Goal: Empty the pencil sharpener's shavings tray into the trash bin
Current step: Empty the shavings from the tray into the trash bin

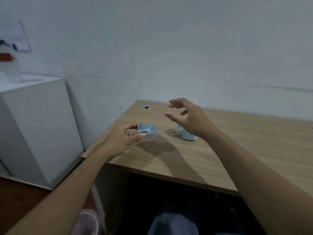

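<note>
Tray: the tray (147, 131) sat pinched in the left hand (121, 141), shavings inside.
Bin: the trash bin (86, 223) lay below-left.
Right hand (189, 118): spread, empty.

Left hand (122, 139) pinching a pale blue shavings tray (147, 130) with dark shavings inside, above the wooden worktop (237, 141), right hand (188, 117) spread empty over the blue sharpener body (187, 135), pink trash bin (86, 223) on the floor at lower left

I'm looking at what seems an office: a wood-grain tabletop (237, 150) with a cable hole (146, 107) beyond the left grip, a white cabinet (33, 124) further left, plain wall.
</note>
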`<action>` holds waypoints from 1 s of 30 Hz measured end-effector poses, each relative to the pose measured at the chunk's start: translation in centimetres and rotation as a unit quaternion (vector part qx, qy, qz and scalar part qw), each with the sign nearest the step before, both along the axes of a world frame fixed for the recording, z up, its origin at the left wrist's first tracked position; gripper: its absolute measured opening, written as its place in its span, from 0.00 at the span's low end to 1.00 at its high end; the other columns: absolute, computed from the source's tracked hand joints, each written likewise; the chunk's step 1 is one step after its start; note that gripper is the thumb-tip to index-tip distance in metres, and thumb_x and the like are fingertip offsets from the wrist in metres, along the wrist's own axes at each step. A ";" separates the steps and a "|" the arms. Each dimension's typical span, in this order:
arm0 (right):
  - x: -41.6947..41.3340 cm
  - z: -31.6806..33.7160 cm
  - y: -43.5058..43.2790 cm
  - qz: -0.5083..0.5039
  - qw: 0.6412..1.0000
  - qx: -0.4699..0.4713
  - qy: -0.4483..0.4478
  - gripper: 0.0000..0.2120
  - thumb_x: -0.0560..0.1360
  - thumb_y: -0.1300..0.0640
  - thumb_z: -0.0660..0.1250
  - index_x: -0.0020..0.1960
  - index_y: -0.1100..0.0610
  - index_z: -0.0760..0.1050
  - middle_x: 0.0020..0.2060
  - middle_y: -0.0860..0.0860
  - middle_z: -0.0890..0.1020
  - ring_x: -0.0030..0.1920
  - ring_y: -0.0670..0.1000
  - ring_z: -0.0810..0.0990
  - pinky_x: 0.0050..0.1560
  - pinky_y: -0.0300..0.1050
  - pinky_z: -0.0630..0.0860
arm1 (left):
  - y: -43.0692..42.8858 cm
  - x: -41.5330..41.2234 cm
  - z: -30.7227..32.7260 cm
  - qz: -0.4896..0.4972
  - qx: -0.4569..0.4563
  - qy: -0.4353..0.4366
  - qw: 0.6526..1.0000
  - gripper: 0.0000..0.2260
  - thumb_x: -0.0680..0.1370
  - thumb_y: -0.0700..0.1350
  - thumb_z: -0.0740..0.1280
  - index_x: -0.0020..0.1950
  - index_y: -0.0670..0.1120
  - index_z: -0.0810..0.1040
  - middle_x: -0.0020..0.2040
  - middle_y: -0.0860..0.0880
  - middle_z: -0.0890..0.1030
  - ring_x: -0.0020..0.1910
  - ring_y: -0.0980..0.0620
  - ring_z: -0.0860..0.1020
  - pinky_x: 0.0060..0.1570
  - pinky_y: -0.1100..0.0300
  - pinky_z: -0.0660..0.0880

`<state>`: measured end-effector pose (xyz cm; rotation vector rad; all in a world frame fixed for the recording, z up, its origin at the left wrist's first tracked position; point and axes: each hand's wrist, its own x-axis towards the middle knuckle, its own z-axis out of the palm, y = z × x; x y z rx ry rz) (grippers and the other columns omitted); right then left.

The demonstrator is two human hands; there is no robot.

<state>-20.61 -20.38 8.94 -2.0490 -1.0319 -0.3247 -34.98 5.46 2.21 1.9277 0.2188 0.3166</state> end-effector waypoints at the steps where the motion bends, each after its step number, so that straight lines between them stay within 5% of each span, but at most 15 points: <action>1: -0.6 0.0 1.2 0.021 1.000 -0.014 0.008 0.26 0.80 0.43 0.79 0.73 0.52 0.81 0.64 0.45 0.88 0.66 0.45 0.85 0.63 0.44 0.83 | 0.7 -1.0 0.6 0.009 0.014 -0.008 1.000 0.28 0.80 0.51 0.80 0.80 0.55 0.79 0.52 0.28 0.84 0.44 0.47 0.79 0.39 0.56 0.75; 5: -3.0 -0.6 6.4 0.081 0.993 -0.078 0.032 0.26 0.79 0.40 0.79 0.72 0.52 0.83 0.62 0.45 0.89 0.59 0.44 0.89 0.59 0.39 0.83 | 3.9 -4.4 1.9 0.044 0.023 -0.021 0.999 0.24 0.81 0.52 0.79 0.77 0.57 0.80 0.47 0.37 0.88 0.46 0.49 0.81 0.41 0.58 0.76; 8: -4.8 -1.4 10.5 0.128 0.983 -0.115 0.068 0.34 0.75 0.34 0.79 0.76 0.49 0.81 0.64 0.44 0.89 0.57 0.43 0.90 0.61 0.46 0.87 | 6.8 -7.4 2.2 0.051 -0.008 -0.031 0.998 0.24 0.75 0.55 0.81 0.71 0.60 0.83 0.41 0.38 0.85 0.38 0.49 0.74 0.34 0.59 0.70; 12: -7.8 -2.4 16.0 0.209 0.962 -0.119 0.130 0.32 0.76 0.39 0.81 0.78 0.47 0.80 0.64 0.45 0.90 0.56 0.46 0.91 0.53 0.48 0.91 | 11.0 -11.3 1.4 0.082 -0.020 -0.035 0.996 0.27 0.75 0.53 0.81 0.73 0.56 0.83 0.39 0.44 0.83 0.35 0.50 0.70 0.31 0.60 0.66; 17: -11.7 -4.6 22.0 0.245 0.951 -0.099 0.160 0.28 0.79 0.49 0.82 0.76 0.52 0.82 0.63 0.47 0.90 0.51 0.50 0.92 0.49 0.49 0.91 | 16.2 -16.2 -0.9 0.130 -0.015 -0.031 0.991 0.26 0.75 0.54 0.83 0.73 0.57 0.84 0.40 0.36 0.85 0.44 0.42 0.74 0.29 0.59 0.66; 19: -13.2 -6.0 24.1 0.254 0.946 -0.090 0.177 0.26 0.79 0.50 0.82 0.75 0.52 0.82 0.61 0.47 0.90 0.48 0.53 0.92 0.49 0.52 0.92 | 17.8 -18.0 -2.0 0.151 -0.008 -0.020 0.988 0.28 0.74 0.54 0.82 0.75 0.56 0.83 0.38 0.43 0.87 0.43 0.45 0.77 0.29 0.60 0.69; 24: -16.6 -8.7 28.6 0.265 0.949 -0.095 0.138 0.22 0.82 0.50 0.78 0.74 0.52 0.82 0.59 0.48 0.91 0.46 0.48 0.93 0.56 0.51 0.91 | 20.0 -22.5 -5.0 0.188 -0.017 -0.011 0.982 0.28 0.77 0.53 0.81 0.77 0.58 0.82 0.40 0.40 0.84 0.28 0.56 0.73 0.32 0.57 0.70; 28: -18.9 -11.2 31.4 0.283 0.946 -0.109 0.117 0.22 0.83 0.48 0.77 0.75 0.51 0.81 0.60 0.47 0.90 0.44 0.44 0.93 0.54 0.47 0.90 | 21.6 -25.3 -8.3 0.210 -0.052 -0.027 0.976 0.28 0.77 0.51 0.82 0.77 0.58 0.83 0.48 0.25 0.81 0.38 0.44 0.73 0.29 0.59 0.72; 30: -19.8 -13.0 32.5 0.282 0.944 -0.129 0.114 0.24 0.84 0.48 0.76 0.78 0.52 0.79 0.63 0.48 0.90 0.45 0.44 0.93 0.54 0.48 0.91 | 22.0 -26.1 -10.0 0.225 -0.063 -0.028 0.972 0.27 0.79 0.45 0.81 0.78 0.54 0.82 0.45 0.26 0.81 0.35 0.49 0.75 0.27 0.62 0.72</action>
